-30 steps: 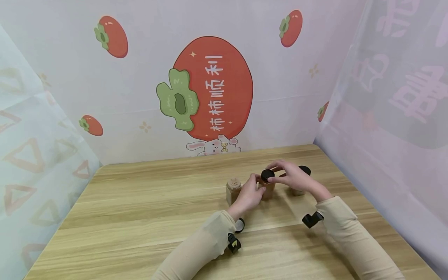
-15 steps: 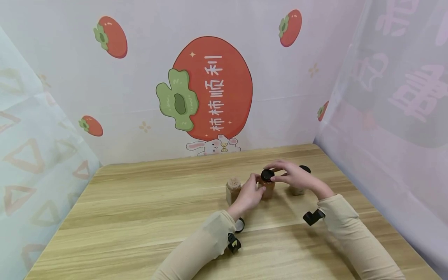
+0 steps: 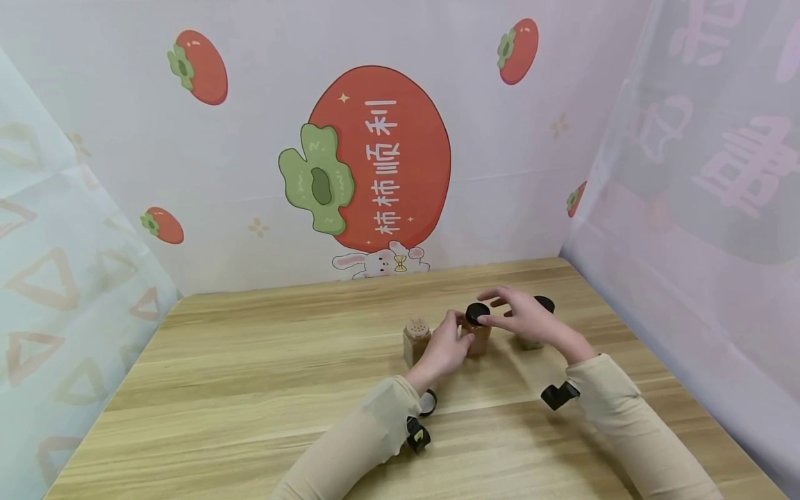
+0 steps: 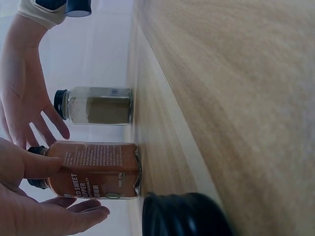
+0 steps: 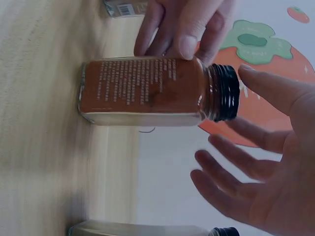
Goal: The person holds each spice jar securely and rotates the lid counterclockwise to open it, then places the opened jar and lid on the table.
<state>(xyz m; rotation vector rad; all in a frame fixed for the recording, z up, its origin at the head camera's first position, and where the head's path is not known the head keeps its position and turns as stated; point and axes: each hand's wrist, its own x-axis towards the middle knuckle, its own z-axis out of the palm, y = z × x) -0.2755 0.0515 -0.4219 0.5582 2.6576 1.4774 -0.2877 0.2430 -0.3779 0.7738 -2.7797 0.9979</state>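
A glass spice jar of red-brown powder (image 3: 478, 342) stands upright on the table, its black screw cap (image 5: 227, 92) on top. My left hand (image 3: 446, 347) holds the jar's body between thumb and fingers; "SWEET" is legible on its label (image 4: 81, 184) in the left wrist view. At the cap, my right hand (image 3: 521, 314) has its fingers spread and lifted away from the rim, with the thumb near or touching the edge. An uncapped shaker jar of tan powder (image 3: 417, 342), with holes in its top, stands left of the left hand.
Behind the right hand stands another black-capped jar (image 4: 101, 105) with greenish-brown powder. A loose black cap (image 3: 428, 402) lies by the left wrist, white inside facing out. The wooden table (image 3: 262, 375) meets printed cloth walls (image 3: 250, 139) at back and sides.
The right fingers were round the cap; they have now spread and lifted off it, while the thumb stays near its edge. The left hand and the jar look unmoved.
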